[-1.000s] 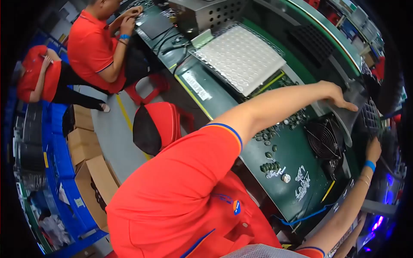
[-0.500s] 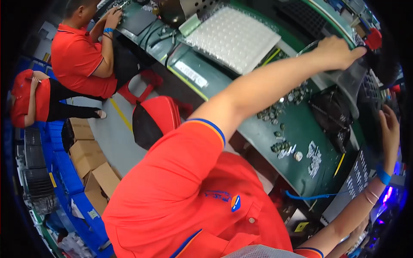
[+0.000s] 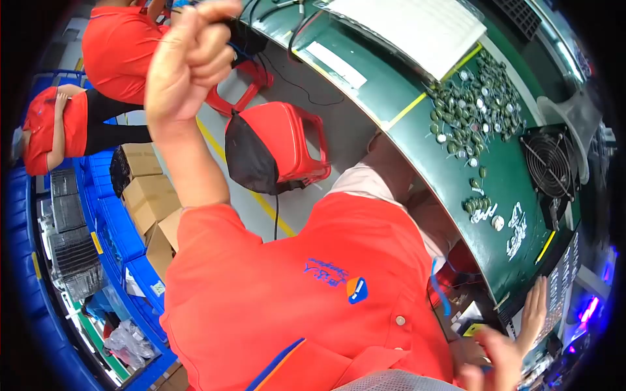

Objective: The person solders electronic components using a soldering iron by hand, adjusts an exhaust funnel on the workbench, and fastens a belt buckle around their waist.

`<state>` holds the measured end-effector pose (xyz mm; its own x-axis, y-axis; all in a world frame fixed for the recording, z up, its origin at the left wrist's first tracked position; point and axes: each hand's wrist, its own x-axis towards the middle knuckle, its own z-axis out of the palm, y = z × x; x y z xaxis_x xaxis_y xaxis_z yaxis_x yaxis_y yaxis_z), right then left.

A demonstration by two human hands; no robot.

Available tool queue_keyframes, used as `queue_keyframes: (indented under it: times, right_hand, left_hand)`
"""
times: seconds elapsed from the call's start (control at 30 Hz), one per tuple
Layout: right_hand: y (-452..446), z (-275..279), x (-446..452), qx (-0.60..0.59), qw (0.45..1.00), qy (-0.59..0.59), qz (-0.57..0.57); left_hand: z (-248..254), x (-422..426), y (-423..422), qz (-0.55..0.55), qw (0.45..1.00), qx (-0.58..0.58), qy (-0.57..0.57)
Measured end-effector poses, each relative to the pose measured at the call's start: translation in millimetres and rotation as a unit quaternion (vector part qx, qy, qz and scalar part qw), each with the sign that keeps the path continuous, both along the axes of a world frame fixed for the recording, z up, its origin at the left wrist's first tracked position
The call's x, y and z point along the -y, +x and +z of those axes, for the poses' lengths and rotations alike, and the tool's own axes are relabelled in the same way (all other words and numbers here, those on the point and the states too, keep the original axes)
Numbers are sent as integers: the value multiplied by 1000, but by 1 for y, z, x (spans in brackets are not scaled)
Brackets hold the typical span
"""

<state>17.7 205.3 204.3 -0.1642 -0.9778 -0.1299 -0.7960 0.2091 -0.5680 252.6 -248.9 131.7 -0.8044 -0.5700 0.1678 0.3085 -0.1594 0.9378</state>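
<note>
My left hand (image 3: 189, 68) is raised at the upper left in front of a seated person, fingers curled into a fist with no object visible in it. Low at the right, blurred, my right hand (image 3: 492, 365) is close to my red shirt (image 3: 280, 280), its fingers apart and nothing visible in them. Just beyond it, another person's hand (image 3: 535, 313) lies flat by the bench edge. On the green bench (image 3: 424, 156) are many small round dark parts (image 3: 476, 104), clear plastic pieces (image 3: 517, 231) and a black fan (image 3: 550, 163).
A white bubble-textured sheet (image 3: 417, 32) lies at the top of the bench. A red stool (image 3: 293, 146) with a black cover stands in the aisle. Cardboard boxes (image 3: 149, 199) and blue bins (image 3: 120, 221) are at the left, near two people in red shirts.
My left hand has swung from above the fan far across to the upper left. My right hand has drawn back from the far right towards my body. The view has shifted.
</note>
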Motion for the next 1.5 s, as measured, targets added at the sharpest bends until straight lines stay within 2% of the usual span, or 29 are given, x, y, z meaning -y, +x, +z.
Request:
queue_keyframes:
  times: [0.03,0.1,0.13,0.17,0.2,0.23,0.3,0.33,0.4,0.43,0.47,0.57,0.6,0.7,0.73,0.8,0.83,0.97,1.1,1.27,1.37,1.5]
  right_hand:
    - [7,-10,4,45,999,1,26]
    - [12,-46,24,164,985,-19,58]
    - [15,-64,32,166,984,-15,67]
    - [17,-81,40,240,970,-7,46]
    - [20,-96,46,312,950,2,23]
    - [24,-108,52,313,949,7,28]
    - [31,-128,59,431,880,89,-176]
    - [35,-139,62,431,881,92,-173]
    - [45,-158,64,486,847,103,-191]
    - [48,-166,65,511,830,105,-201]
    - [49,-172,67,510,830,106,-202]
    - [48,-186,58,539,800,104,-243]
    - [49,-190,55,542,794,114,-248]
    - [48,-204,57,555,771,38,-311]
    - [50,-206,59,556,768,44,-316]
    - [50,-206,66,547,774,54,-316]
    - [50,-207,68,542,777,58,-315]
    - [47,-209,78,532,786,75,-304]
    - [45,-211,86,531,789,77,-300]
    - [45,-214,81,511,796,54,-318]
    - [38,-214,34,425,768,-37,-477]
    - [70,-232,-26,337,711,-43,-615]
  left_hand:
    - [-22,17,14,-17,993,37,115]
    - [-73,34,32,184,964,190,37]
    - [-102,50,47,217,945,242,44]
    - [-134,71,64,248,922,292,51]
    - [-171,92,82,293,879,373,44]
    - [-209,114,100,332,828,450,37]
    - [-281,156,141,313,735,601,-36]
    - [-301,164,148,316,733,602,-33]
    - [-334,171,160,320,599,728,-92]
    - [-336,170,157,319,526,779,-123]
    - [-338,170,153,317,527,779,-123]
    - [-342,145,138,286,484,814,-144]
    - [-348,141,140,275,480,821,-141]
    - [-373,147,144,255,535,802,-75]
    - [-380,145,146,248,533,806,-73]
    - [-389,144,150,285,580,761,-55]
    - [-390,141,150,304,602,737,-46]
    - [-376,134,151,309,636,703,-77]
    - [-369,126,150,330,596,714,-161]
    - [-350,112,129,318,547,757,-163]
    - [-358,116,129,303,553,759,-161]
    - [-359,115,128,302,542,761,-191]
